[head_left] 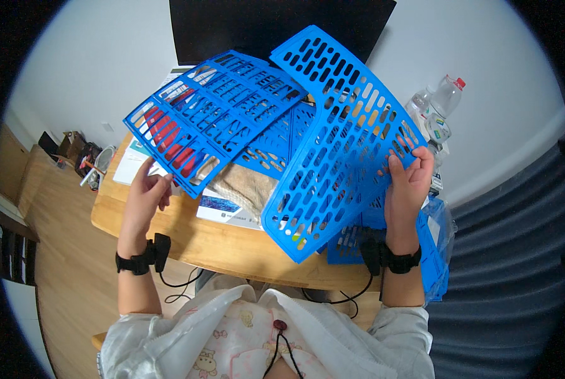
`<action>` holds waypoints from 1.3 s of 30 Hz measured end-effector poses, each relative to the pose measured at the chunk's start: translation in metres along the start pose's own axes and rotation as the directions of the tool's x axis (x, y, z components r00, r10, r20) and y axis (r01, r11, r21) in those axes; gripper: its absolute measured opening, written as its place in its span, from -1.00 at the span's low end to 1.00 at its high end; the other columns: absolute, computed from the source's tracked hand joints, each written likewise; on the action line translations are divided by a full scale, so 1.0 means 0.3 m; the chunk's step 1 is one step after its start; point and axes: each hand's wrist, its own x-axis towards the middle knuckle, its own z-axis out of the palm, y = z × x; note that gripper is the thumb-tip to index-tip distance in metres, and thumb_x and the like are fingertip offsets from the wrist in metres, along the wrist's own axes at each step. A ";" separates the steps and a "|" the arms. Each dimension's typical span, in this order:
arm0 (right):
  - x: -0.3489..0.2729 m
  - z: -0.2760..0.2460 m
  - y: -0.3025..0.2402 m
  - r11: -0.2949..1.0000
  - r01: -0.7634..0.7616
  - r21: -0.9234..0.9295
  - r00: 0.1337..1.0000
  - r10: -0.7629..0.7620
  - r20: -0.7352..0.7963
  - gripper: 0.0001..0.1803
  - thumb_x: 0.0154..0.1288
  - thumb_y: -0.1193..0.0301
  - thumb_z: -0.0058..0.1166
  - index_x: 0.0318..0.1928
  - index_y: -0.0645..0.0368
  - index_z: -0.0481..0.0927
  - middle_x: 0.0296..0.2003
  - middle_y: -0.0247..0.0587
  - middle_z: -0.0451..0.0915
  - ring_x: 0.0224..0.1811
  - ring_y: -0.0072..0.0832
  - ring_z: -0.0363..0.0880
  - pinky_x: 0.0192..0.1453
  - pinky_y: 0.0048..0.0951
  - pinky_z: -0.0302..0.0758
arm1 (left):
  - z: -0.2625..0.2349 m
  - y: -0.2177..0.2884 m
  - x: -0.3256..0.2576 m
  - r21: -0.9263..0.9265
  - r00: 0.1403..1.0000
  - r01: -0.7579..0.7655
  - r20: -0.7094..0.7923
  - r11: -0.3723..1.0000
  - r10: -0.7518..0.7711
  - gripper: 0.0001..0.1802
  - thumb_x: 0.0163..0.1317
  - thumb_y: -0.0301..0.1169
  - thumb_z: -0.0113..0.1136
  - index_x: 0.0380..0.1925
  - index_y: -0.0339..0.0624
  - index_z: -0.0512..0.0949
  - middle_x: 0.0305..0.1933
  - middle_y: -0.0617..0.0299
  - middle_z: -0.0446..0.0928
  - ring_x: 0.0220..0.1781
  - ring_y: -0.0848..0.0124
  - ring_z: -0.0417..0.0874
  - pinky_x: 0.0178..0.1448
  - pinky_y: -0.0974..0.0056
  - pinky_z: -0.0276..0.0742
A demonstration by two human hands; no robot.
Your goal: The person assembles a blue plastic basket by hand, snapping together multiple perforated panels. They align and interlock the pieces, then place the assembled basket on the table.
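Note:
My right hand (406, 189) grips the edge of a blue perforated plastic panel (339, 145), with the thumb on its face. This panel has an angled outline and many rounded slots, and it is tilted up over the table. At its left is a flat blue lattice panel (213, 114) with rectangular cells and cut-out patterns. My left hand (148, 194) pinches the near left edge of that lattice panel. Red shapes show through its openings. Between the two, another blue perforated panel (270, 148) lies partly covered, above a beige knitted cloth (248, 186).
A dark monitor (276, 28) stands at the back of the wooden table (232, 249). Clear plastic bottles (448, 96) are at the back right. More blue panels (433, 252) in clear wrap hang by the right edge, beside a dark curtain (503, 252). Black cables trail from both wristbands.

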 end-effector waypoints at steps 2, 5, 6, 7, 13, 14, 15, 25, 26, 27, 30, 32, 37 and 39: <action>-0.004 -0.007 -0.006 1.000 0.005 0.006 1.000 -0.005 0.015 -0.60 0.13 0.68 -0.02 -0.11 0.09 0.13 0.02 -0.04 0.28 -0.18 -0.46 0.44 -0.36 -0.48 0.55 | 0.008 -0.004 -0.006 0.190 0.977 -0.140 -0.133 0.972 0.167 -0.52 0.18 -0.47 0.05 0.10 -0.28 0.20 -0.62 0.33 0.34 -0.59 0.64 0.31 -0.52 0.53 0.19; -0.014 -0.016 -0.006 0.998 0.005 -0.063 1.000 -0.006 -0.020 -0.59 0.12 0.68 -0.01 -0.11 0.08 0.14 0.02 -0.04 0.28 -0.21 -0.45 0.45 -0.40 -0.49 0.54 | 0.032 0.019 -0.046 0.240 0.917 -0.269 -0.231 0.933 0.324 -0.66 0.18 -0.53 0.01 -0.03 -0.22 0.29 -0.62 0.40 0.25 -0.54 0.66 0.21 -0.44 0.51 0.14; -0.017 -0.017 -0.005 0.998 -0.002 -0.055 0.999 0.000 -0.033 -0.59 0.12 0.68 -0.01 -0.11 0.08 0.14 0.01 -0.04 0.29 -0.21 -0.45 0.45 -0.41 -0.49 0.54 | 0.042 0.036 -0.064 0.201 0.913 -0.313 -0.205 0.928 0.353 -0.69 0.17 -0.54 0.01 -0.05 -0.22 0.31 -0.62 0.41 0.24 -0.54 0.67 0.20 -0.45 0.51 0.12; -0.020 -0.016 -0.002 0.999 -0.006 -0.045 0.999 0.004 -0.036 -0.59 0.11 0.68 -0.01 -0.11 0.08 0.14 0.01 -0.04 0.29 -0.22 -0.45 0.45 -0.41 -0.50 0.54 | 0.056 0.055 -0.084 0.160 0.907 -0.353 -0.181 0.922 0.379 -0.71 0.17 -0.54 0.00 -0.07 -0.21 0.32 -0.61 0.42 0.23 -0.55 0.67 0.19 -0.46 0.51 0.11; -0.045 0.008 0.022 0.997 -0.019 -0.079 0.992 0.009 -0.125 -0.62 0.12 0.66 -0.01 -0.14 0.09 0.15 -0.01 -0.07 0.31 -0.24 -0.44 0.44 -0.42 -0.48 0.51 | 0.170 0.156 -0.160 0.180 0.798 -0.468 0.507 0.865 0.326 -0.72 0.19 -0.33 0.06 -0.14 -0.24 0.46 -0.38 0.10 0.52 -0.40 0.35 0.50 -0.33 0.33 0.39; -0.053 0.006 0.024 0.997 -0.033 -0.075 0.988 0.021 -0.156 -0.63 0.13 0.66 -0.01 -0.14 0.09 0.15 -0.01 -0.07 0.31 -0.23 -0.45 0.43 -0.40 -0.48 0.50 | 0.201 0.158 -0.154 0.106 0.780 -0.425 0.546 0.899 0.305 -0.72 0.20 -0.32 0.06 -0.15 -0.24 0.46 -0.37 0.11 0.52 -0.38 0.38 0.50 -0.30 0.34 0.40; -0.052 0.003 0.029 0.995 0.025 -0.099 0.987 -0.040 -0.153 -0.64 0.14 0.65 -0.01 -0.15 0.09 0.15 -0.01 -0.07 0.31 -0.22 -0.45 0.43 -0.37 -0.47 0.50 | 0.230 0.157 -0.149 0.037 0.760 -0.391 0.577 0.919 0.300 -0.72 0.20 -0.31 0.06 -0.15 -0.24 0.46 -0.37 0.12 0.51 -0.36 0.41 0.50 -0.27 0.34 0.41; -0.046 0.015 0.080 0.992 0.122 -0.045 0.960 -0.130 -0.248 -0.70 0.21 0.59 -0.05 -0.13 0.14 0.15 -0.09 -0.04 0.34 -0.16 -0.43 0.43 -0.26 -0.42 0.50 | 0.340 0.148 -0.111 -0.487 0.779 0.126 0.588 0.864 0.218 -0.62 0.16 -0.57 0.06 0.01 -0.29 0.29 -0.26 0.28 0.51 -0.27 0.61 0.51 -0.19 0.51 0.46; -0.048 0.015 0.081 0.992 0.110 -0.061 0.960 -0.122 -0.252 -0.71 0.21 0.58 -0.05 -0.13 0.14 0.15 -0.08 -0.04 0.34 -0.16 -0.43 0.44 -0.26 -0.42 0.50 | 0.341 0.146 -0.109 -0.487 0.781 0.118 0.584 0.866 0.222 -0.62 0.16 -0.58 0.06 0.01 -0.29 0.30 -0.26 0.28 0.51 -0.27 0.61 0.51 -0.19 0.51 0.46; -0.050 0.014 0.081 0.993 0.103 -0.058 0.962 -0.115 -0.248 -0.71 0.21 0.58 -0.05 -0.13 0.14 0.16 -0.08 -0.04 0.34 -0.16 -0.43 0.44 -0.26 -0.42 0.50 | 0.340 0.143 -0.107 -0.476 0.784 0.115 0.583 0.872 0.215 -0.62 0.16 -0.58 0.05 0.01 -0.29 0.30 -0.26 0.28 0.51 -0.27 0.61 0.51 -0.20 0.51 0.47; -0.055 0.004 0.077 0.996 0.083 -0.032 0.965 -0.089 -0.246 -0.69 0.21 0.59 -0.06 -0.09 0.16 0.16 -0.06 -0.03 0.34 -0.18 -0.42 0.46 -0.25 -0.41 0.51 | 0.334 0.124 -0.100 -0.477 0.812 0.099 0.546 0.873 0.206 -0.63 0.17 -0.59 0.04 0.00 -0.28 0.30 -0.26 0.28 0.50 -0.28 0.61 0.51 -0.23 0.51 0.48; -0.052 -0.012 0.063 0.997 0.068 -0.047 0.959 -0.078 -0.271 -0.67 0.23 0.57 -0.08 -0.03 0.18 0.16 -0.07 -0.04 0.36 -0.19 -0.42 0.47 -0.23 -0.42 0.50 | 0.312 0.109 -0.096 -0.443 0.822 0.072 0.534 0.894 0.199 -0.63 0.17 -0.59 0.03 0.01 -0.27 0.29 -0.26 0.29 0.48 -0.29 0.61 0.50 -0.25 0.51 0.48; 0.017 -0.097 -0.040 0.970 -0.199 -0.140 0.975 0.181 -0.130 -0.65 0.32 0.45 -0.19 0.09 0.24 0.20 -0.16 -0.08 0.47 -0.19 -0.47 0.48 -0.11 -0.49 0.44 | 0.197 0.090 -0.099 -0.343 0.869 0.083 0.485 0.935 0.101 -0.56 0.17 -0.60 0.03 0.08 -0.29 0.24 -0.29 0.32 0.43 -0.33 0.59 0.46 -0.27 0.47 0.46; 0.033 -0.115 -0.070 0.959 -0.142 -0.243 0.986 0.160 0.055 -0.63 0.39 0.30 -0.30 0.07 0.27 0.26 -0.20 -0.08 0.52 -0.20 -0.49 0.49 -0.04 -0.50 0.38 | 0.130 0.093 -0.110 -0.277 0.858 0.039 0.502 0.960 0.110 -0.56 0.17 -0.60 0.02 0.08 -0.30 0.24 -0.28 0.30 0.44 -0.32 0.58 0.46 -0.28 0.45 0.45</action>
